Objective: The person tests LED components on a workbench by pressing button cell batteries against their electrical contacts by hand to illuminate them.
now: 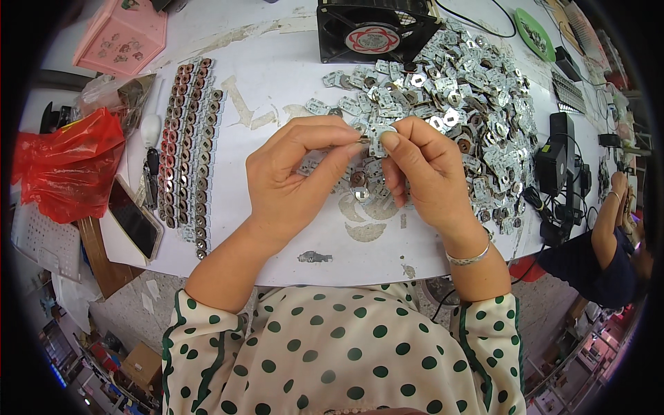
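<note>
Above the middle of the white table, both my hands meet fingertip to fingertip. My right hand (427, 162) is closed, with a small silvery metal plate (377, 146) between thumb and forefinger. My left hand (296, 162) is closed in a pinch on a small dark piece (363, 139) right beside that plate; its kind is too small to tell. Behind and right of my hands spreads a large heap of similar metal parts (484, 124), some with round dark pieces on them. One loose part (359, 187) lies just under my fingers.
Left of my hands, similar parts stand in long rows (183, 138). Farther left are a phone (135, 218), a red plastic bag (69, 166) and a pink box (124, 38). A black fan (373, 34) stands behind. Black devices with cables (557, 166) lie right, near another person's arm (607, 221).
</note>
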`<state>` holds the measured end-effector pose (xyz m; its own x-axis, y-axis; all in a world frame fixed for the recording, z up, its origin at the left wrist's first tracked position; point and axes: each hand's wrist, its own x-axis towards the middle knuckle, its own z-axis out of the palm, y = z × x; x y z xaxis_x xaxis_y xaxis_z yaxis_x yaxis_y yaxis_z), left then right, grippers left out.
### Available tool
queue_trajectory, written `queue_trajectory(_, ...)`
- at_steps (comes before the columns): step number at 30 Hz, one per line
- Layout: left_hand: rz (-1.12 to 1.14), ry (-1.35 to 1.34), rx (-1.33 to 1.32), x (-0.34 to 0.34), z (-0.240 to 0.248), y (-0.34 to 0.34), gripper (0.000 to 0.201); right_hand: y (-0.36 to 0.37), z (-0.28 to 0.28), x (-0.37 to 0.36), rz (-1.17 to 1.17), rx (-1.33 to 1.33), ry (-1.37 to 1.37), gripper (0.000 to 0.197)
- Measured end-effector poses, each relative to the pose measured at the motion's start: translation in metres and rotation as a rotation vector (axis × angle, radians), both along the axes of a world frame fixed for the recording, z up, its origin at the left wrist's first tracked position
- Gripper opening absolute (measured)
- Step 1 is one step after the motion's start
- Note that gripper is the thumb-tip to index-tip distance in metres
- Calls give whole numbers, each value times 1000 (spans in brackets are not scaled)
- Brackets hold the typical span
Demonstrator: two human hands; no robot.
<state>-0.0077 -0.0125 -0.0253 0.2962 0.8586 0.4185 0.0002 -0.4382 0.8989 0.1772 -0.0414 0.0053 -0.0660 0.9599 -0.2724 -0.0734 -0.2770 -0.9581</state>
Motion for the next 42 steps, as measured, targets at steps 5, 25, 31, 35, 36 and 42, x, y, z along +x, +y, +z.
queue_trajectory(5,9,-41,-35,-2,-1,1,21,4,-5,4,-32,-23,52,23)
queue_trajectory(25,9,-97,-148,2,-3,3,18,4,-5,1,1,-69,107,26)
queue_trajectory(31,-72,-42,-201,1,0,0,19,3,0,2,-63,-52,94,19)
queue_trajectory(35,-108,-151,-377,7,4,-3,18,8,1,24,-56,215,-561,18)
queue_trajectory(36,-90,-197,-412,8,4,-2,17,11,-2,30,-107,302,-700,16)
queue_trajectory(42,-97,-203,-657,3,9,5,17,4,9,22,-15,203,-435,14)
